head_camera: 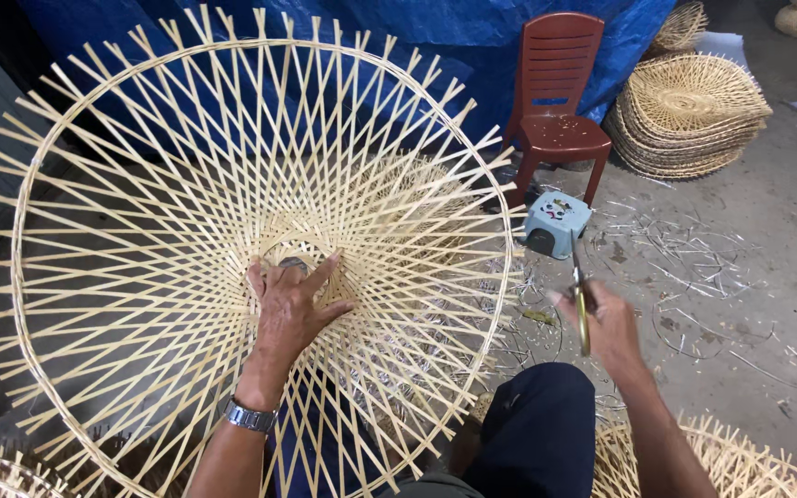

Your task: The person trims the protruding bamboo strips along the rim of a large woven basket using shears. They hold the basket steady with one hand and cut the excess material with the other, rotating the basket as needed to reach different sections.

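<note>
On a littered concrete floor [749, 277] before a blue tarp [454, 46], I see my left hand [292, 309] spread flat on the light, springy bamboo frame's [232, 249] stiffer hub, right hand [606, 327] gripping snips [581, 304].

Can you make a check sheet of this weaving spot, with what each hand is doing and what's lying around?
Surface: grey concrete floor.
Job's things: big round woven frame of pale strips, tilted up; shears.
Clutter: cut strip scraps scattered on the floor; small blue-grey box.
Grippers: left hand presses flat on the frame's centre; right hand grips the shears, clear of the frame.
Cables: nothing seen.
Surroundings: red plastic chair, blue tarp, stack of woven pieces.
</note>
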